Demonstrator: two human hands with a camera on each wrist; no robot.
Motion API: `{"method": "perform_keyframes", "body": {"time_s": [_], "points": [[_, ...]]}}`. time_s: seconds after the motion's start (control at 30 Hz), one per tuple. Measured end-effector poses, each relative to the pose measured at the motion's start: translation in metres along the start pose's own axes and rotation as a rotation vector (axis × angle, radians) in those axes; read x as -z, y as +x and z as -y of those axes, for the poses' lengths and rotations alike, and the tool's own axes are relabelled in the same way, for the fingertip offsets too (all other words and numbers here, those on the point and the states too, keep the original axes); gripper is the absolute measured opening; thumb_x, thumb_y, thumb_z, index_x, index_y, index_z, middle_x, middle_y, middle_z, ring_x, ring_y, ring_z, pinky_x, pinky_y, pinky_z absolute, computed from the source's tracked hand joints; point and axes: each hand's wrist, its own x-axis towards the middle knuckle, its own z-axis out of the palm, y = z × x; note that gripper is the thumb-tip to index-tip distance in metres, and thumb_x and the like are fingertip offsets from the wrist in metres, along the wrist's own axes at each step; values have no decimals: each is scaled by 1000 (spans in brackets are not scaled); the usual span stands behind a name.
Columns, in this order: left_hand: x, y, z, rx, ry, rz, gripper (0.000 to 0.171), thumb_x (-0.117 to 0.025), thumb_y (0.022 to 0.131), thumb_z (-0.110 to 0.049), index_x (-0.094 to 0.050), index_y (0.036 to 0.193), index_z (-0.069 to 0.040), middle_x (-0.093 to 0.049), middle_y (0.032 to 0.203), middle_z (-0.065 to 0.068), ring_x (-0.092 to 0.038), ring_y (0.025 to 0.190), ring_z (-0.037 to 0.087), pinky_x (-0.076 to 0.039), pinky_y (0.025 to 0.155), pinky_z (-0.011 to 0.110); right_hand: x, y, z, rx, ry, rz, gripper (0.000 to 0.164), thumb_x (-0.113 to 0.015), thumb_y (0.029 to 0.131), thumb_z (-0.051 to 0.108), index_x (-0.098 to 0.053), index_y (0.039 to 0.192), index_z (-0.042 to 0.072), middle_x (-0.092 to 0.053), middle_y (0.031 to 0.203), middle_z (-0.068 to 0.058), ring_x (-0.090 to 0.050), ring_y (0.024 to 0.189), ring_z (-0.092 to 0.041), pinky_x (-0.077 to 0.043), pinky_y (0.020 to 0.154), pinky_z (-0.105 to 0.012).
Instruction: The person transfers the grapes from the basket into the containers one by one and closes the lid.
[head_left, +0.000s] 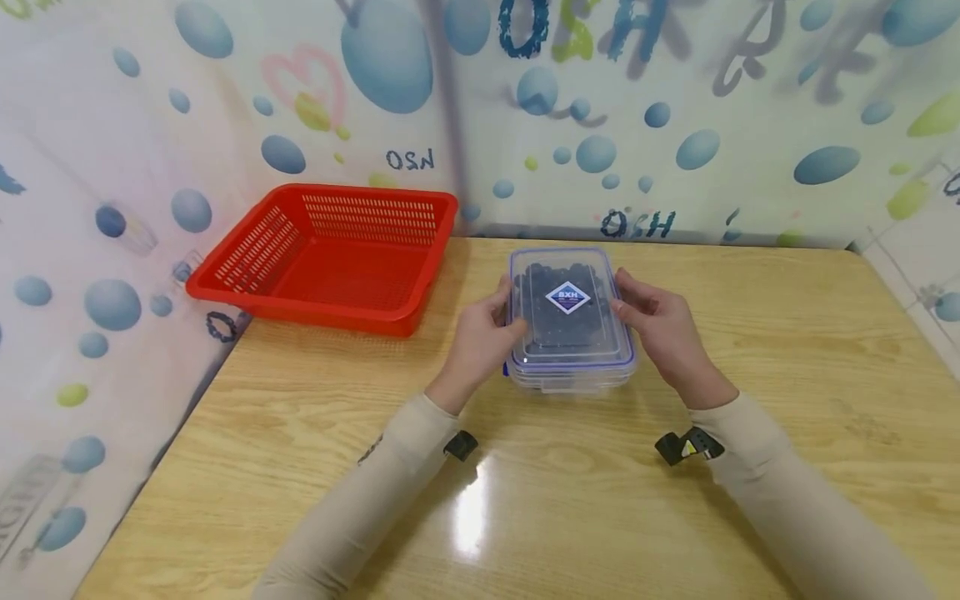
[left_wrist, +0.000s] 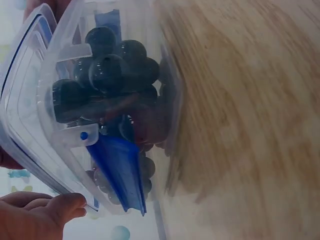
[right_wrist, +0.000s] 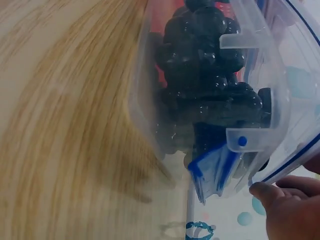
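A clear plastic food container (head_left: 572, 379) stands on the table, filled with dark, round, grape-like fruits (left_wrist: 107, 72). Its transparent lid (head_left: 570, 337), with a blue seal and a diamond-shaped label, lies over the top. My left hand (head_left: 483, 337) holds the lid's left edge, thumb on top. On the opposite side, my right hand (head_left: 667, 329) grips the lid's right edge between thumb and fingers. Both wrist views show blue side latches, one on the left (left_wrist: 120, 170) and one on the right (right_wrist: 215, 170), swung outward from the container wall.
A red plastic basket (head_left: 345, 315) with slotted sides sits at the table's back left, partly past its left edge. The wooden table (head_left: 787, 375) meets a patterned wall covering (head_left: 675, 183) behind. A black strap is on each wrist.
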Motion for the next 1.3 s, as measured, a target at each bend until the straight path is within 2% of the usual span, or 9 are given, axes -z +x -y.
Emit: {"method": "perform_keyframes", "body": {"time_s": [0.17, 0.3, 0.5, 0.63, 0.87, 1.1, 1.3], "points": [[-2, 0, 6, -5, 36, 12, 65, -61, 81, 4, -40, 142, 6, -39, 148, 11, -47, 126, 18, -43, 96, 27, -1, -1, -4, -16, -72, 37, 52, -53, 102, 9, -33, 149, 0, -29, 156, -8, -31, 141, -24, -32, 108, -37], [-3, 1, 7, -27, 81, 9, 63, -60, 81, 3, -43, 141, 6, -37, 149, 11, -43, 129, 18, -41, 98, 27, -1, -2, -5, -47, -92, 48, 52, -53, 103, 11, -33, 149, 1, -31, 155, -10, -33, 140, -25, -34, 107, -40], [-4, 5, 10, -64, 175, -3, 51, -57, 89, -1, -46, 139, 5, -39, 148, 13, -39, 133, 16, -37, 102, 28, -1, -1, -5, -75, -83, 67, 53, -52, 103, 17, -32, 151, 4, -32, 155, -10, -37, 137, -26, -41, 100, -37], [-4, 5, 11, -75, 218, -10, 46, -57, 95, -4, -47, 139, 5, -37, 149, 12, -35, 135, 16, -33, 105, 28, -2, 0, -6, -35, -120, 47, 53, -54, 102, 21, -36, 149, 6, -34, 153, -7, -37, 137, -25, -39, 103, -38], [-6, 6, 11, -99, 237, -27, 45, -58, 95, -3, -48, 138, 5, -38, 149, 13, -36, 135, 18, -32, 106, 29, -2, 3, -13, 46, -153, 20, 53, -57, 101, 27, -39, 147, 7, -37, 151, -4, -39, 136, -24, -37, 104, -38], [-6, 9, 15, -58, 238, -31, 46, -59, 94, -5, -49, 139, 3, -38, 148, 10, -36, 134, 16, -30, 107, 26, -3, 3, -19, 16, -70, 43, 55, -56, 102, 29, -36, 149, 11, -31, 155, -1, -42, 133, -27, -47, 90, -25], [-7, 11, 12, -25, 247, -37, 47, -61, 94, -8, -49, 139, 0, -39, 148, 7, -36, 135, 16, -30, 108, 28, -3, 2, -22, -35, -52, 52, 54, -53, 103, 28, -34, 152, 13, -32, 155, -8, -47, 129, -32, -49, 86, -30]]}}
